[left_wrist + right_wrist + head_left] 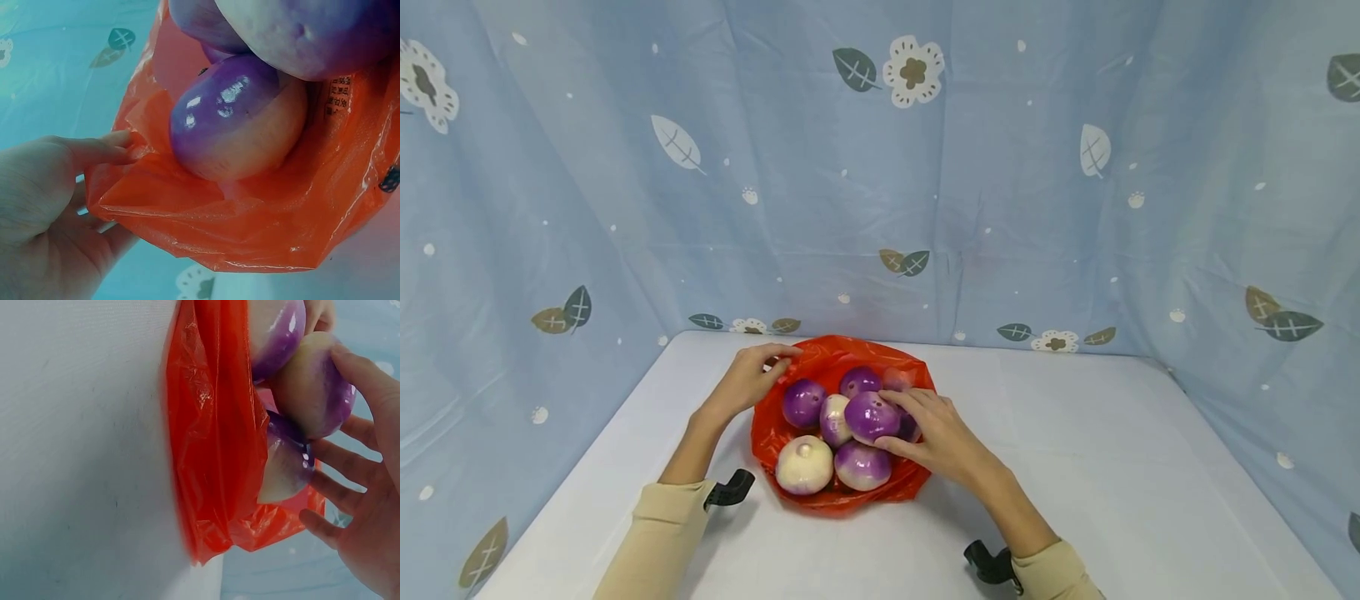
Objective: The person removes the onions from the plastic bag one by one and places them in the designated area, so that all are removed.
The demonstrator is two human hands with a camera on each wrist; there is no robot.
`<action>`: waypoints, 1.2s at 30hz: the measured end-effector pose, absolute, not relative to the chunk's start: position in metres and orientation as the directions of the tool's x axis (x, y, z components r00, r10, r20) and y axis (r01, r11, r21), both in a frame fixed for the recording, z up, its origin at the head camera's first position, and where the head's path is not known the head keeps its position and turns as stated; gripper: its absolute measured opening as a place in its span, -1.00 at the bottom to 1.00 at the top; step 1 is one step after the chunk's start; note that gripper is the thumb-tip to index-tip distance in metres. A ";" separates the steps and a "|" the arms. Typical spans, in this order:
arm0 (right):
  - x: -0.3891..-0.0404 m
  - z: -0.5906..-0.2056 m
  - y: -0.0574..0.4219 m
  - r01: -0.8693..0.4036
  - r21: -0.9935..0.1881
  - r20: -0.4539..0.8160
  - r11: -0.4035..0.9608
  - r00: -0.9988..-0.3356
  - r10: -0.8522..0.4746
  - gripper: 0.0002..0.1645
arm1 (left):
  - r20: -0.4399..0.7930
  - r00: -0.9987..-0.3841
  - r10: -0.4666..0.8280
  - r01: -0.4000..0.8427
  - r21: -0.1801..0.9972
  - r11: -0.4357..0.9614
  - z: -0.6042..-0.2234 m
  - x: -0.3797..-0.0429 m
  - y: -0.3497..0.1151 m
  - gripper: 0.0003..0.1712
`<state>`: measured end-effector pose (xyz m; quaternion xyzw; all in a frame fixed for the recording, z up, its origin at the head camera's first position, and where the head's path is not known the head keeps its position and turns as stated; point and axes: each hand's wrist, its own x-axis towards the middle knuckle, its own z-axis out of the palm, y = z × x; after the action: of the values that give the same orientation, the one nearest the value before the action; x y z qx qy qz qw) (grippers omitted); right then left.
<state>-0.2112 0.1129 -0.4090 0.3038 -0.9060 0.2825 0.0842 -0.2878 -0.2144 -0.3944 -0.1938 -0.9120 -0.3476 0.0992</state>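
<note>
- Right grip is pinching a round, glossy turnip, its purple blending into cream.
- Left grip is pinching the red bag at its rim.
- Other turnips are lying inside.

Glossy turnips, crinkled plastic bag

Dark characters on the red bag, too blurred to read

This looks like a small curtained-off recording booth; pale blue cloth, printed with leaves, flowers and paw-like marks, hangs behind a white table and along its left and right sides; black camera mounts sit at both wrists; what room lies beyond the cloth cannot be told.
</note>
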 end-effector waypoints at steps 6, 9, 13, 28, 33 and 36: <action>-0.210 -0.408 0.115 -0.598 -0.476 0.334 0.645 -0.801 -0.497 -0.19 | 0.306 -0.906 0.292 0.422 0.609 0.672 -0.394 -0.287 -0.214 -0.70; -0.210 -0.407 0.117 -0.599 -0.489 0.341 0.634 -0.801 -0.493 -0.19 | 0.310 -0.905 0.291 0.424 0.603 0.676 -0.395 -0.287 -0.214 -0.70; -0.210 -0.404 0.120 -0.584 -0.521 0.344 0.623 -0.811 -0.473 -0.18 | 0.313 -0.904 0.292 0.426 0.597 0.680 -0.394 -0.287 -0.214 -0.69; -0.212 -0.400 0.128 -0.591 -0.543 0.384 0.597 -0.806 -0.450 -0.17 | 0.318 -0.901 0.294 0.431 0.594 0.679 -0.393 -0.286 -0.215 -0.69; -0.213 -0.397 0.135 -0.592 -0.548 0.402 0.591 -0.806 -0.435 -0.16 | 0.318 -0.904 0.287 0.426 0.601 0.676 -0.394 -0.287 -0.215 -0.69; -0.216 -0.395 0.140 -0.602 -0.550 0.425 0.578 -0.798 -0.427 -0.15 | 0.318 -0.905 0.282 0.423 0.603 0.677 -0.394 -0.287 -0.216 -0.69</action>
<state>-0.2161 0.1405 -0.3954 0.2927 -0.8796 0.3539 0.1238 -0.2874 -0.2160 -0.3941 -0.1934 -0.9102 -0.3524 0.1000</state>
